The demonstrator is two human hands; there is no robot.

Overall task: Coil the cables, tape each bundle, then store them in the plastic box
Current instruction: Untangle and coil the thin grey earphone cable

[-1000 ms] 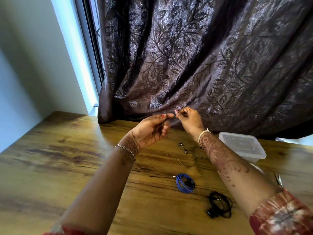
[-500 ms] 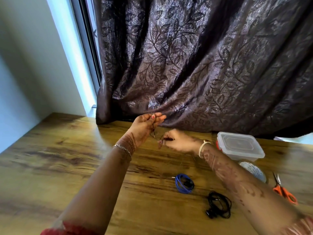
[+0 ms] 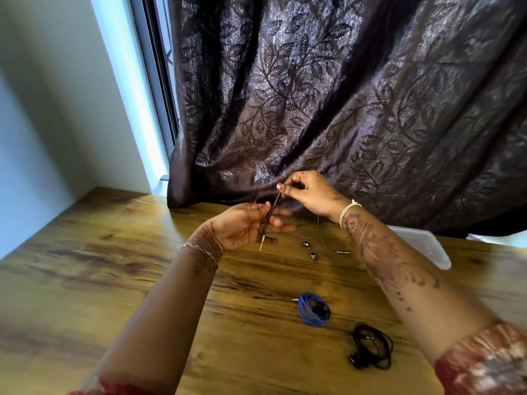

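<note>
Nearest on the wooden table (image 3: 114, 266) lie two wound cables: a black coil (image 3: 370, 347) and, just beyond it, a blue coil (image 3: 313, 309). I cannot tell if they are taped. Further on, the left hand (image 3: 245, 226) pinches the grey earphone cable (image 3: 272, 210) near its plug (image 3: 261, 244), which hangs below the palm. The right hand (image 3: 308, 192) pinches the same cable a little higher, so the piece between them is straight. The earbuds (image 3: 309, 249) rest on the table behind. I judge that coiling this cable is only beginning. To do it well, the left hand should fix the plug end while the right lays even loops without twisting. The plastic box (image 3: 425, 243), lid on, stands at the far right, before the curtain (image 3: 342, 109).
</note>
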